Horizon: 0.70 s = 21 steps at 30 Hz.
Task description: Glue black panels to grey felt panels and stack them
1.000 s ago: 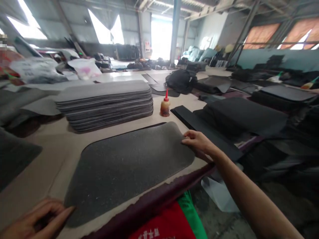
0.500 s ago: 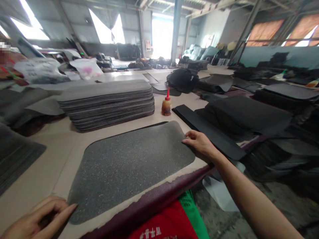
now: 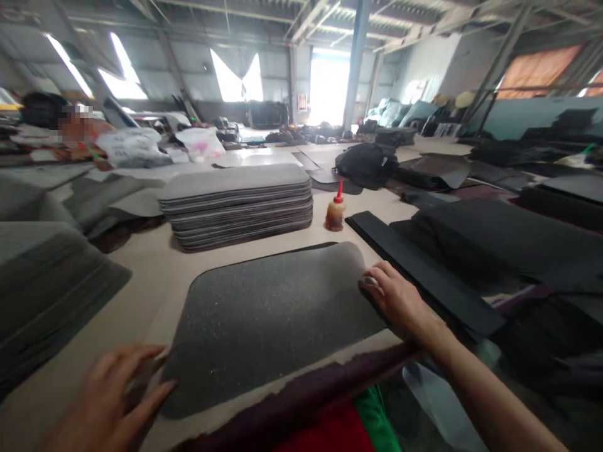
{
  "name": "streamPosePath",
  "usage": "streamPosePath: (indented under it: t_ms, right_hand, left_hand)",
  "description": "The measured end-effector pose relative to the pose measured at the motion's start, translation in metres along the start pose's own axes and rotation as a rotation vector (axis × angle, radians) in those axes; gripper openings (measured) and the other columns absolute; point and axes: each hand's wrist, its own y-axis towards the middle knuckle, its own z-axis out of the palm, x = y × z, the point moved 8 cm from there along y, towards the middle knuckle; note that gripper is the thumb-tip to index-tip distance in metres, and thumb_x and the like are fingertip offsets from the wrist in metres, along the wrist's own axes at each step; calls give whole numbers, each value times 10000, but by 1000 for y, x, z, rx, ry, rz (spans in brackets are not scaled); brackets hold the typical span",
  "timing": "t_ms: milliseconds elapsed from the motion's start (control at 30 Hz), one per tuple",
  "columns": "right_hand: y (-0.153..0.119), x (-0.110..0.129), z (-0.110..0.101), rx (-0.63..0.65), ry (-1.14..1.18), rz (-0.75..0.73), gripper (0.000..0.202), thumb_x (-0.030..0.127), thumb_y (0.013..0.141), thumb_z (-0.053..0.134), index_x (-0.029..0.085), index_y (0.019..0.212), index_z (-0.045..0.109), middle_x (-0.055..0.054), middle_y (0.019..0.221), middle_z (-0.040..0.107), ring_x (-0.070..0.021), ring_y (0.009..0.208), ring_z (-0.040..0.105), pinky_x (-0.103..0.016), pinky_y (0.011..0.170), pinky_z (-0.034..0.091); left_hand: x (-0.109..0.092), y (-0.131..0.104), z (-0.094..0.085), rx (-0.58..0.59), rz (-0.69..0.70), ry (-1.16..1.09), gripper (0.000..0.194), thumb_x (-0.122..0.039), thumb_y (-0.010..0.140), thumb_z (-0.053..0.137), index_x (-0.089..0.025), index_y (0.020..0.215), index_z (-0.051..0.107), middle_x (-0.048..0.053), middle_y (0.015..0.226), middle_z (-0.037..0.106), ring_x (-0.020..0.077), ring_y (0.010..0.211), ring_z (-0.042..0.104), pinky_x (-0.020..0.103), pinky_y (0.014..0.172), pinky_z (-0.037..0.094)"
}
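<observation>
A dark grey rounded-corner mat (image 3: 273, 320) lies flat on the table in front of me, with a black edge showing under its far side. My right hand (image 3: 396, 298) has its fingers curled over the mat's right edge, pinching it. At the near left corner is my left hand (image 3: 113, 389), thumb and forefinger spread apart beside the mat's edge; it is slightly blurred. Beyond the mat stands a tall stack of similar grey mats (image 3: 240, 207). To the right of that stack is a squeeze bottle (image 3: 335, 212) with a red nozzle and amber-brown contents.
Long black strips (image 3: 419, 270) and dark sheets (image 3: 499, 238) lie on the right. Another dark pile (image 3: 51, 289) sits at the left. The table's near edge (image 3: 301, 395) has a torn covering. A black bag (image 3: 365, 164) and a person (image 3: 70, 125) are farther back.
The view has swung left and slightly up, so everything appears farther right and lower. My left hand's thumb and fingers have spread. My right hand stays at the mat's right edge, its fingers more curled.
</observation>
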Motion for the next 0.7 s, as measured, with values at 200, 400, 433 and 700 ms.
streamPosePath:
  t_ms: [200,400,433,700]
  right_hand:
    - [3,24,13,184,-200,-210,381,-28,910,385,170,1051,678,-108,1043,614,-243,983,576,-333,827,468]
    - [3,23,11,177,-170,-204,409,18,935,338,184,1041,697,-118,1033,619,-242,938,604,-349,797,505]
    - [2,23,11,164,-168,-205,404,31,934,340,189,1040,697,-119,1035,620,-245,936,608,-355,794,510]
    - [-5,3,18,66,-39,-262,322,207,917,430,287,1092,688,-121,1061,645,-273,872,659,-396,708,588]
  left_hand:
    - [-68,17,-15,88,281,-7,368,-242,899,426,-349,1065,736,15,1143,724,238,999,705,329,852,618]
    - [-73,25,-27,168,271,-106,289,-238,921,458,-315,1046,707,-4,1102,730,204,986,705,284,861,589]
    - [-74,28,-29,202,252,-94,289,-233,932,444,-304,1039,702,6,1088,728,211,982,700,312,865,583]
    - [-129,48,-15,378,203,-130,599,-425,911,645,-233,1455,483,70,1573,399,278,1461,348,473,1229,302]
